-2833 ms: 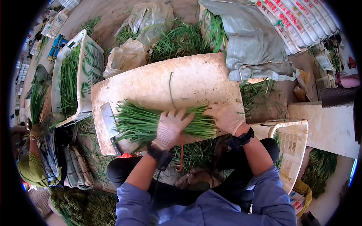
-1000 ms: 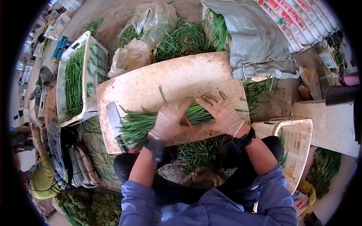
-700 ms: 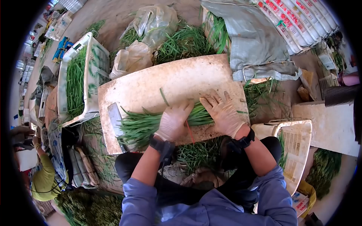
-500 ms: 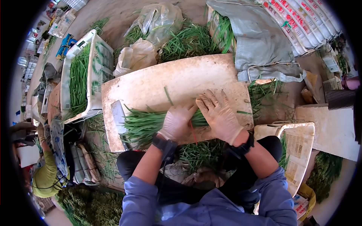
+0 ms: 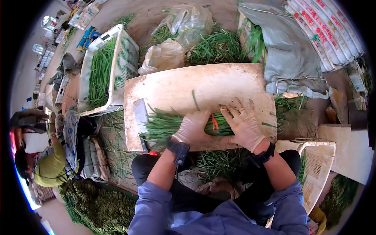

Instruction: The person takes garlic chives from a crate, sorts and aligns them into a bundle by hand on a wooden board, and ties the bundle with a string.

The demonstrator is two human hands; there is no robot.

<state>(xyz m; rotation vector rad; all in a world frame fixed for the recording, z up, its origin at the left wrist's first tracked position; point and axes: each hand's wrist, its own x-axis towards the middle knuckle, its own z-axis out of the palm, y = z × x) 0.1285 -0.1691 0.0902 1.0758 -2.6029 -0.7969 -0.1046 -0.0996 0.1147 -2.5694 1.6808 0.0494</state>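
A bundle of long green stalks (image 5: pixel 166 124) lies across a worn pale board (image 5: pixel 196 82), leaves to the left. A red band (image 5: pixel 215 122) shows around it between my two gloved hands. My left hand (image 5: pixel 193 127) is wrapped over the bundle's middle, with its thumb side towards the band. Over the right end rests my right hand (image 5: pixel 244 126), fingers spread, palm down against the stalks. A cleaver (image 5: pixel 140 113) lies flat at the board's left, its handle near the front edge. One loose leaf (image 5: pixel 194 99) lies behind the bundle.
A white crate (image 5: pixel 117 74) of green stalks stands left of the board. Behind are plastic bags (image 5: pixel 164 56), a leafy heap (image 5: pixel 219 47) and a grey sheet (image 5: pixel 290 51). Another crate (image 5: pixel 315 164) is at the right. At the far left sits another person (image 5: pixel 51 164).
The red strand that hung loose beside my left hand now lies around the bundle. My right hand has moved from gripping the stalk ends to lying spread over them. The view has shifted left.
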